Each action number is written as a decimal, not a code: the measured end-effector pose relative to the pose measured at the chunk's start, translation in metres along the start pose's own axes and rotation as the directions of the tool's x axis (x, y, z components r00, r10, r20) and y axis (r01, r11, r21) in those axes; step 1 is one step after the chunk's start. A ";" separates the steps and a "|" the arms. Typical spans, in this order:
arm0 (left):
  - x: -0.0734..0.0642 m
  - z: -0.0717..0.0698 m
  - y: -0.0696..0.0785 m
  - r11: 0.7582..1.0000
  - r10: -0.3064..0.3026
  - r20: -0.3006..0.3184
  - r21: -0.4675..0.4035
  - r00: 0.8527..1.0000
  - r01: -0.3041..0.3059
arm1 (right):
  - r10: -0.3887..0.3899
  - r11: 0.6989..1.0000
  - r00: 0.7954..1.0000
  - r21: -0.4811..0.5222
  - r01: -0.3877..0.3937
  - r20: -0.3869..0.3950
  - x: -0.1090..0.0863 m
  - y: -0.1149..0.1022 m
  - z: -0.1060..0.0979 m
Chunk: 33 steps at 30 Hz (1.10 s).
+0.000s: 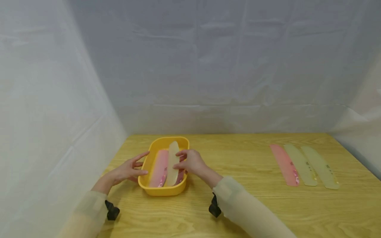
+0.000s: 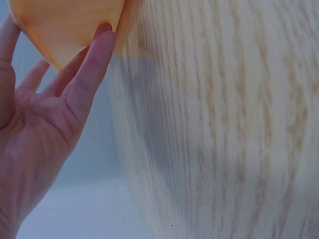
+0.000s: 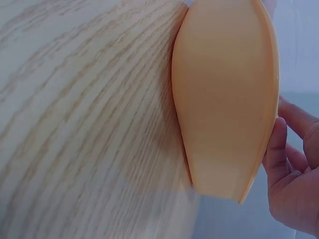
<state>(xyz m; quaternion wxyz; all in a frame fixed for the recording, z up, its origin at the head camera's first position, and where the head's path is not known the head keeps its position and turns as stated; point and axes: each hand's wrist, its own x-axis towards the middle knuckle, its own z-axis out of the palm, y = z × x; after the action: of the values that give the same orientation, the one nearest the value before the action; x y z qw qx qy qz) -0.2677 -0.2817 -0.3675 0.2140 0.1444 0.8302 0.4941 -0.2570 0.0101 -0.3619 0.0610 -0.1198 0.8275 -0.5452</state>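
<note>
Box (image 1: 162, 190) first, in the head view: it stands toward the left of the table (image 1: 232, 205), and our left hand (image 1: 128, 170) holds its left wall, thumb across the rim, presumably so it doesn't slide. Inside it we see a pink strip (image 1: 158, 168), a pale strip (image 1: 172, 168) beside that, and a dark pink strip (image 1: 180, 178) at the right, all set lengthwise, likely because the box is long and narrow. Our right hand (image 1: 192, 162) reaches over the right rim, fingertips touching the pale strip's edge; whether they pinch it we cannot tell. Off to the right, a row of three strips (image 1: 300, 165) lies slightly fanned, which we think makes each easy to lift alone.

In the left wrist view, our fingers (image 2: 99, 55) meet the box's outer wall with the palm apart from it, a light steadying hold, we judge.

In the right wrist view, our fingers bend at the rim; the wall hides the strips, so the grip inside cannot be checked.
</note>
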 end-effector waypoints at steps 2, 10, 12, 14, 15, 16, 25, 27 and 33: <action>0.000 0.000 0.000 1.000 -0.002 0.003 0.001 1.000 0.002 | 0.007 1.000 1.000 -0.004 -0.007 -0.006 0.000 -0.001 0.000; 0.001 0.000 0.000 1.000 -0.008 -0.004 0.014 1.000 0.008 | 0.018 1.000 1.000 0.016 -0.018 -0.017 0.003 0.002 0.001; 0.001 0.000 -0.001 1.000 -0.005 0.001 0.007 1.000 0.005 | 0.003 1.000 1.000 0.015 -0.003 -0.022 0.002 0.002 0.002; 0.001 0.001 -0.001 1.000 -0.002 0.005 0.004 1.000 0.002 | -0.008 1.000 1.000 0.029 0.009 -0.021 0.000 0.004 0.002; 0.001 0.001 -0.002 1.000 -0.002 0.007 0.003 1.000 0.002 | -0.011 0.999 1.000 0.035 0.012 -0.019 0.000 0.004 0.002; 0.001 0.002 -0.002 1.000 -0.001 0.008 0.002 1.000 0.001 | -0.013 0.999 1.000 0.041 0.013 -0.016 -0.001 0.004 0.002; -0.002 0.003 0.001 1.000 0.007 0.008 0.003 1.000 -0.007 | 0.000 0.997 1.000 0.071 0.000 -0.014 -0.002 0.006 0.002; -0.002 0.003 0.001 1.000 0.007 0.009 0.002 1.000 -0.007 | 0.000 0.997 1.000 0.078 0.001 -0.015 -0.003 0.006 0.002; -0.003 0.002 0.000 1.000 0.014 0.008 0.004 1.000 -0.014 | -0.008 0.996 1.000 0.089 0.010 -0.018 -0.005 0.005 0.002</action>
<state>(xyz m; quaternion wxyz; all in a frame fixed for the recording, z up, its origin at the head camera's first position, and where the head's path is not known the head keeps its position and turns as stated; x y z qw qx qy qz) -0.2640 -0.2810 -0.3675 0.2136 0.1528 0.8294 0.4931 -0.2526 0.0115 -0.3676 0.0566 -0.1160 0.8023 -0.5828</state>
